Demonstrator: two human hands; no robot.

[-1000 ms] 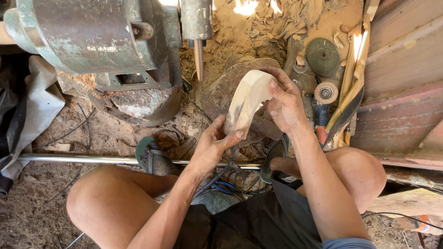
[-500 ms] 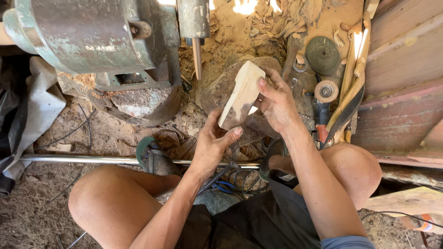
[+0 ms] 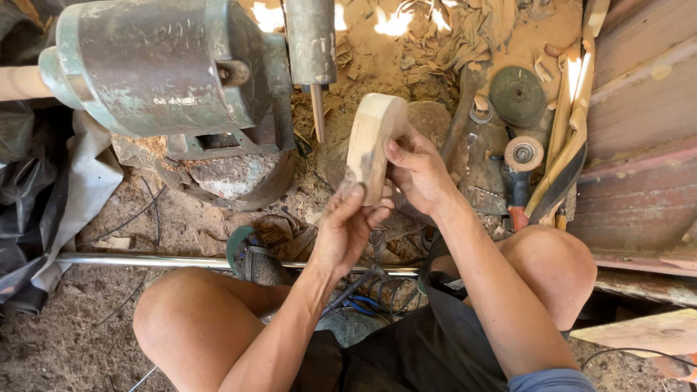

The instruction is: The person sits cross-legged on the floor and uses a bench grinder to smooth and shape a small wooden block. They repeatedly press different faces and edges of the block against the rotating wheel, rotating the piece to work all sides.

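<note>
Both hands grip a pale wooden blank (image 3: 372, 145), held on edge above the sawdust floor: the left hand (image 3: 348, 225) pinches its lower end, the right hand (image 3: 415, 170) wraps its side. It looks rough-shaped only (edges rounded, faces plain); the spindle tip (image 3: 317, 112) stands just beside it, not touching.

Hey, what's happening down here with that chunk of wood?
A person sits on the sawdust-covered ground, knees apart, holding a pale wooden block in both bare hands. The left hand grips its lower end, and the right hand clasps its side. The block is raised near the pointed metal spindle of a worn green motor. An angle grinder and discs lie at the right.
</note>
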